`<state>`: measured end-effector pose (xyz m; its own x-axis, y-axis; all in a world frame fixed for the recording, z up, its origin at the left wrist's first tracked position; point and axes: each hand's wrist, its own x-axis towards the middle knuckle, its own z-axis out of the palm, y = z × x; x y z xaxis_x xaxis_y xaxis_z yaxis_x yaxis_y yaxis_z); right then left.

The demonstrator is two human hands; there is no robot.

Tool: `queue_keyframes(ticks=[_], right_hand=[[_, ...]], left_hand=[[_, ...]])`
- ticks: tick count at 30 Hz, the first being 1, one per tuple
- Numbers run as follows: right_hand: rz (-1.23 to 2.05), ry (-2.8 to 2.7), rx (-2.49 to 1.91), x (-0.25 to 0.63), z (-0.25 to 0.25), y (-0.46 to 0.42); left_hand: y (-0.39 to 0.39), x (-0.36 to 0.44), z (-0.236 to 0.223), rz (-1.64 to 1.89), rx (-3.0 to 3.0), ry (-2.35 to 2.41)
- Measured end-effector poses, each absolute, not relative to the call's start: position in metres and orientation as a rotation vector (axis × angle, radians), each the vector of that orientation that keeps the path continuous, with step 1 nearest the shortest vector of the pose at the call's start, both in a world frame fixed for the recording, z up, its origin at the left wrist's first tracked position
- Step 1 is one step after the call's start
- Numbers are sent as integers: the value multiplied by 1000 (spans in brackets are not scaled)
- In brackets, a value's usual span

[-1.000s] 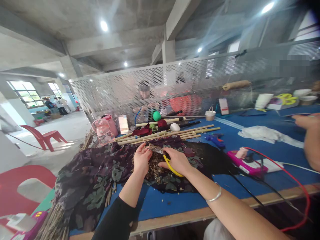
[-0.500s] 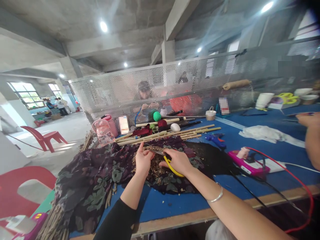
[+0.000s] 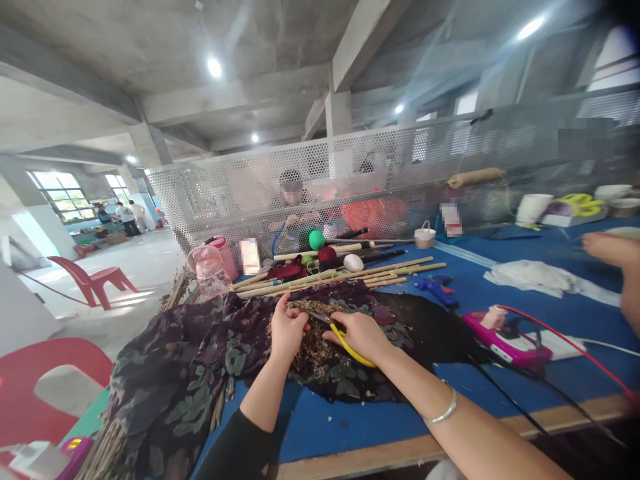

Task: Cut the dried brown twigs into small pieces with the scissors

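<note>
My right hand [image 3: 364,335] is closed around a pair of scissors with yellow handles [image 3: 353,352]. Their dark blades point left, reaching toward the fingers of my left hand [image 3: 289,328]. That hand is closed, its fingertips pressed together near the blade tips; whatever is between them is too small to make out. Beneath both hands lies a heap of brown dried plant bits [image 3: 313,350]. The heap rests on a dark flower-patterned cloth [image 3: 185,380], which is spread over the blue table [image 3: 305,427] and hangs over its left side.
Behind the heap lie bamboo sticks [image 3: 340,271], a green ball [image 3: 317,240] and a white egg-shaped piece [image 3: 353,263]. To the right are a blue glue gun [image 3: 436,290] and a magenta power strip [image 3: 505,340] with cables. Another person's hand [image 3: 607,250] shows at the right edge.
The view has shifted slightly, so the table things appear a little lower and further right. Both hands keep nearly the same pose over the heap, the scissors still in the right one.
</note>
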<state>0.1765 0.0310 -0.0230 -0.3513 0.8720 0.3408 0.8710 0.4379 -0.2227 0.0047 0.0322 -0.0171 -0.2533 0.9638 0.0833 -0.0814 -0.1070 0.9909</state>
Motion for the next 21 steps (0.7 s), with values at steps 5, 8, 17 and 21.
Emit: queue_keyframes(ticks=[5, 8, 17, 21], right_hand=[[1, -2287, -1494, 177, -23, 32], [22, -2294, -1478, 178, -23, 32], [34, -2273, -1381, 180, -21, 30], [-6, -2237, -1327, 180, -20, 29]], left_hand=[[33, 3, -18, 1522, 1165, 1297], [32, 5, -18, 1552, 1197, 1310], [36, -5, -20, 1600, 1269, 1364], [42, -14, -24, 1635, 1250, 1425]])
